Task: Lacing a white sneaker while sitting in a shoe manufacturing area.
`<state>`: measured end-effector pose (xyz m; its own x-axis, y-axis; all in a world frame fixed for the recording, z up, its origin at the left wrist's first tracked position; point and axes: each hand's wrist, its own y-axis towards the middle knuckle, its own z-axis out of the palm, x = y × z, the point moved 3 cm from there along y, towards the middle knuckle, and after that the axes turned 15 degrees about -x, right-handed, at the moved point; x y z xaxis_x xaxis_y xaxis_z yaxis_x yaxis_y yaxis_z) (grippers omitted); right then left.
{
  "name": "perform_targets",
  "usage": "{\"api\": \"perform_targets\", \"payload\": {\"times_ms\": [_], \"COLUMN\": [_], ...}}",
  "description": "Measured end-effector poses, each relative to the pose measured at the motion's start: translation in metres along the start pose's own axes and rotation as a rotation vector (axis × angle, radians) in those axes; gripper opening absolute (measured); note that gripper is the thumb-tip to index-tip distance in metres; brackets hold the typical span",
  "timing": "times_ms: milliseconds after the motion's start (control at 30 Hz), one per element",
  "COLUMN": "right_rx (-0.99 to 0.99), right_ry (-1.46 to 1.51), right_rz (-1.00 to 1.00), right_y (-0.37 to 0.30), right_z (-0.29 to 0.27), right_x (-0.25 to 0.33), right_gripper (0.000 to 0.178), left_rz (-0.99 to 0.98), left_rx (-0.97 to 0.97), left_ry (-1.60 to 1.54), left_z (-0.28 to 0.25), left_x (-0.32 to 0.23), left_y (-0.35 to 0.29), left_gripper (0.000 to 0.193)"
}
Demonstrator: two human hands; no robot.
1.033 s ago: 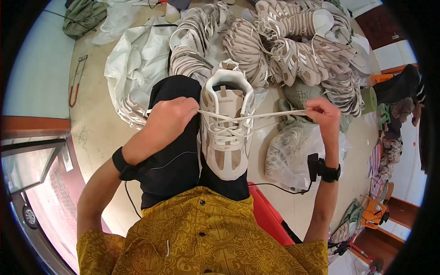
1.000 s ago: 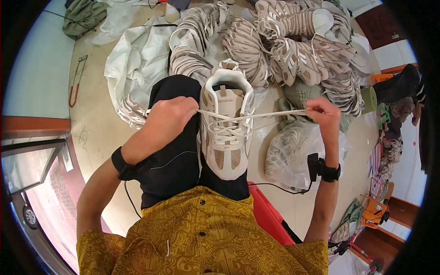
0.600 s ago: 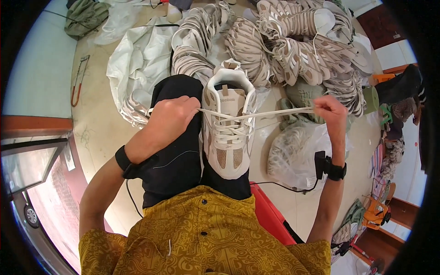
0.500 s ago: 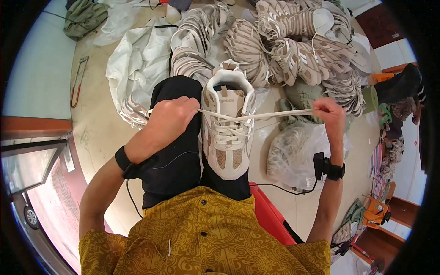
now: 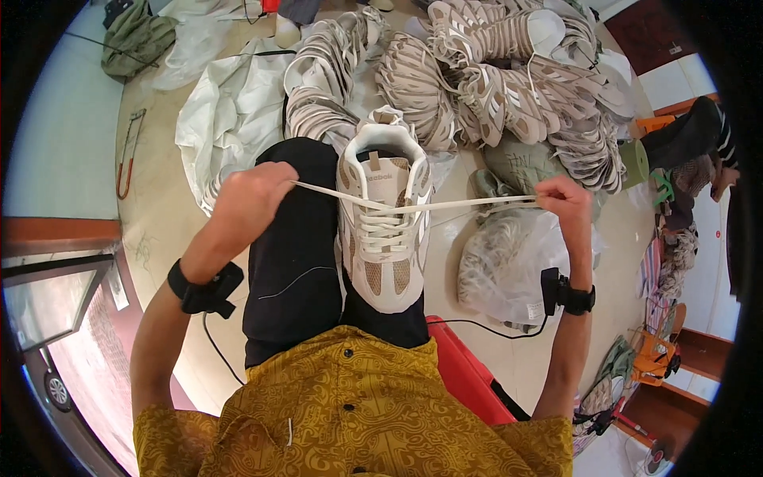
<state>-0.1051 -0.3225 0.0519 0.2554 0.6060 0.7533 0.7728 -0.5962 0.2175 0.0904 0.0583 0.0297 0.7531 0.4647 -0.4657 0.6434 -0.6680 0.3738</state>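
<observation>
A beige and white sneaker (image 5: 387, 275) rests on my right thigh with its toe toward me. Its flat cream shoelace (image 5: 469, 204) runs out from the upper eyelets to both sides, pulled nearly straight. My left hand (image 5: 253, 197), above my left knee, pinches one lace end. Out to the right of the shoe, my right hand (image 5: 564, 197) is closed on the other end. Lower down the tongue, the lacing (image 5: 387, 235) crosses in rows. Each wrist wears a black strap with a small device.
Stacked beige shoe uppers (image 5: 413, 91) lie in bundles on the floor ahead. Left of them is a white sack (image 5: 230, 111); a clear plastic bag (image 5: 509, 266) with pale contents sits at right. A red seat (image 5: 469, 374) is under me. Another person's dark-clothed leg (image 5: 675, 143) shows at far right.
My left hand has moved outward to the left, drawing more lace from the shoe. My right hand stays about where it was, still holding its end.
</observation>
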Motion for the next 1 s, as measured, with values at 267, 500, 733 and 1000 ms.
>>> {"api": "perform_targets", "payload": {"times_ms": [267, 500, 733, 1000], "right_rx": [-0.016, -0.022, 0.013, -0.051], "right_ry": [0.029, -0.026, -0.019, -0.177], "right_rz": [-0.049, -0.082, -0.051, -0.294], "right_y": [0.006, 0.011, 0.017, 0.014], "right_z": [0.001, 0.008, 0.024, 0.043], "right_x": [0.026, 0.013, -0.007, 0.009], "right_gripper": [0.016, 0.016, 0.018, 0.024], "left_rz": [-0.033, -0.047, -0.034, -0.066], "left_rx": [-0.071, -0.211, -0.06, -0.053], "left_ry": [-0.031, 0.008, 0.06, -0.059], "left_z": [-0.019, -0.035, -0.014, -0.012], "left_x": [0.002, 0.015, 0.023, 0.012], "left_y": [-0.001, 0.008, -0.013, -0.005], "left_gripper": [0.013, 0.012, 0.012, 0.013]}}
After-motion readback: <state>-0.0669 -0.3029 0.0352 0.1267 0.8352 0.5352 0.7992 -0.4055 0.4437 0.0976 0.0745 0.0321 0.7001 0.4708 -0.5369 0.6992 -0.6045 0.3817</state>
